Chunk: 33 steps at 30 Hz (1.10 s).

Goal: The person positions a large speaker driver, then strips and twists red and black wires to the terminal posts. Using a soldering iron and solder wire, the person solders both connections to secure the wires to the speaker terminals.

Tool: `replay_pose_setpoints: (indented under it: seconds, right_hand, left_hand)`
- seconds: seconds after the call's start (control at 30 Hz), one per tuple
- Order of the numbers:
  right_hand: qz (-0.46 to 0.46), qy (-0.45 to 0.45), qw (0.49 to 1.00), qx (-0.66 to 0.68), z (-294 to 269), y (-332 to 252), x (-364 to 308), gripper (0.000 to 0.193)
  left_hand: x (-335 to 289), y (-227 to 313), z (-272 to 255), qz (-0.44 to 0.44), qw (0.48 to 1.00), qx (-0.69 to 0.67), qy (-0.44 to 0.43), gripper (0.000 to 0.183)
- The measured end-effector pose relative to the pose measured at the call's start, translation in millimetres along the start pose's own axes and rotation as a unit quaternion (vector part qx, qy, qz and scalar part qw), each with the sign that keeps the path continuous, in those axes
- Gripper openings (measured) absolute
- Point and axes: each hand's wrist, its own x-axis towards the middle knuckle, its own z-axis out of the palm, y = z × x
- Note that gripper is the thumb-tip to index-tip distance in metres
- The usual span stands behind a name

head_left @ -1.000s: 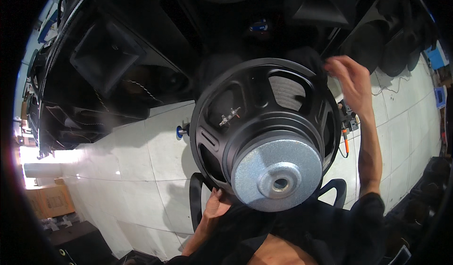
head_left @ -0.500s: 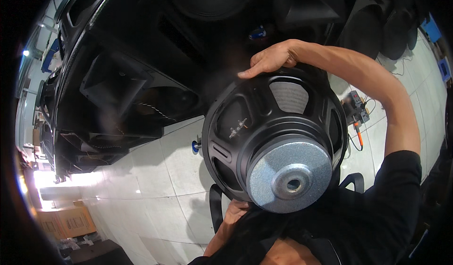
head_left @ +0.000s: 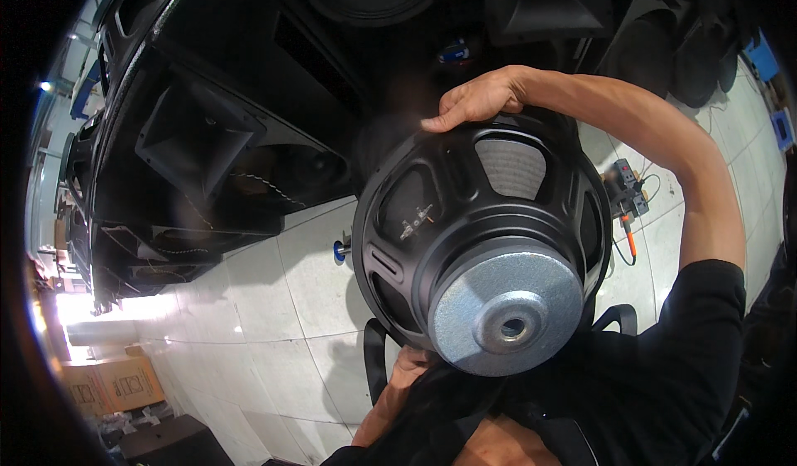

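We have the large black speaker driver (head_left: 481, 232) close in front of us above the tiled floor (head_left: 257, 333), its round silver magnet (head_left: 473, 312) facing up. Our right hand (head_left: 481, 101) reaches round and grasps the far rim, thumb on the frame. Our left hand (head_left: 410, 368) touches the lower left edge; its fingers are hidden, so we cannot tell whether they grip. Black cabinets (head_left: 241, 59) stand beyond; an orange-handled tool (head_left: 629, 242) shows at right.

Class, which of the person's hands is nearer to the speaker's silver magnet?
Left. The left hand is by the speaker, just lower left of the magnet; the right hand is on the speaker's upper rim, farther away.
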Motion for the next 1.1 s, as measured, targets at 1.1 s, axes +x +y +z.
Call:
replay_pose_setpoints:
  seconds: [1.1]
  right_hand:
    - [-0.242, 0.335, 0.602, 0.683, 204.1, 176.8, -135.6, 0.048]
  left_hand:
    - [84.2, 163.9, 11.1, 0.170, 0.927, -0.324, 0.084, 0.049]
